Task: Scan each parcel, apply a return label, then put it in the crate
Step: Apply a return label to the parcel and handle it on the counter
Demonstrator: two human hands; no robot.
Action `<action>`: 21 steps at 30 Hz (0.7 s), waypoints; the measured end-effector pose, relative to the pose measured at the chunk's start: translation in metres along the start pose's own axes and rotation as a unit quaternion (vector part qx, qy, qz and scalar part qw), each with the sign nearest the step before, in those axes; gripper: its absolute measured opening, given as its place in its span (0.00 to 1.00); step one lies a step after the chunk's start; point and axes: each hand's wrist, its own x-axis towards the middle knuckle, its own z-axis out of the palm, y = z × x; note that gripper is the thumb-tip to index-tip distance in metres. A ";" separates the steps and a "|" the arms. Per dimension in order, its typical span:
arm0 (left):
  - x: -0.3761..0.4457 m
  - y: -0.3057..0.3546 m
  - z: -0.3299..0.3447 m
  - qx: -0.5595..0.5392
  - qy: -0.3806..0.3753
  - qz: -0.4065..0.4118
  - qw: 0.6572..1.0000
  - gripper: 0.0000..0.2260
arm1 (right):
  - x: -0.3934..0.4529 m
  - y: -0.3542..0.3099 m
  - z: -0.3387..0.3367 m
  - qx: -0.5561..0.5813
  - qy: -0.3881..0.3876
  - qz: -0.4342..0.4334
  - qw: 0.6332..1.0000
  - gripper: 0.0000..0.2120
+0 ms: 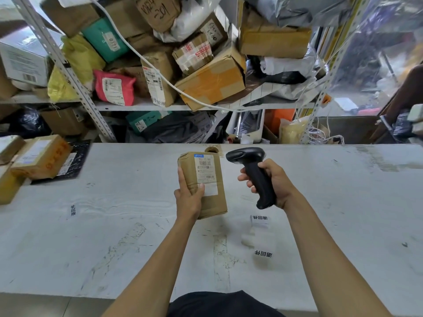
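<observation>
The left hand point(188, 197) grips a parcel point(203, 184) above the desk point(114, 225), the right hand point(274, 181) grips the scanner point(254, 175) beside it: scanning seems underway, with labels point(261, 236) unapplied and no crate visible.

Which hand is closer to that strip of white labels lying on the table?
Right. The right hand, gripping the scanner, hovers just beyond the label strip. The left hand, holding the parcel, sits farther off to the left.
</observation>
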 end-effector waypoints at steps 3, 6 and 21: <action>0.001 0.000 -0.001 0.003 -0.001 -0.001 1.000 0.35 | 0.001 -0.001 -0.002 0.001 -0.001 -0.001 1.000 0.21; 0.002 0.000 -0.001 0.004 -0.006 -0.003 1.000 0.35 | 0.003 -0.002 -0.003 0.000 -0.004 0.000 1.000 0.21; 0.011 -0.049 0.005 -0.116 -0.207 -0.119 0.964 0.36 | 0.069 0.034 -0.069 -0.285 0.210 0.058 0.933 0.09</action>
